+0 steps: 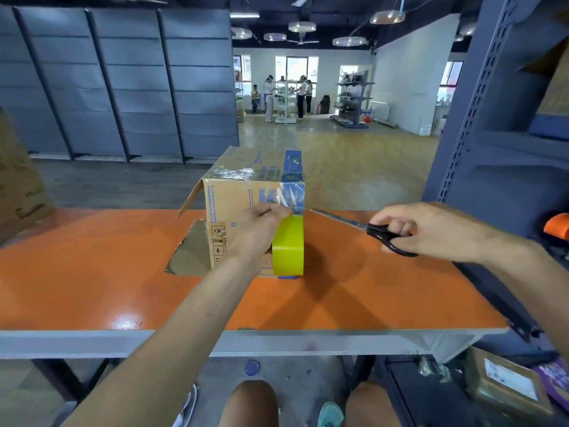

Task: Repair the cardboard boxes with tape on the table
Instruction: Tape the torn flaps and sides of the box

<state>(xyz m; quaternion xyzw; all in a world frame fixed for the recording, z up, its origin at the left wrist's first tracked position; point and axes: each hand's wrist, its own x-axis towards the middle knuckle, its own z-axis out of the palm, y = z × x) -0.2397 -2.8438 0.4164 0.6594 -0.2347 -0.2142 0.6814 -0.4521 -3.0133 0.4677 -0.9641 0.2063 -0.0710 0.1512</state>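
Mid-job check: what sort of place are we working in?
Probably a warehouse or packing area: a cardboard box and a yellow tape roll on an orange worktable, tall slotted metal racking at the right, and stocked shelves across the open floor.

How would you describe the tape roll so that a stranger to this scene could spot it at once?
Find the orange table, then the cardboard box on it. At the box's near right corner the tape roll stands on edge, beside the left hand. Only it is bright yellow-green; the box is brown.
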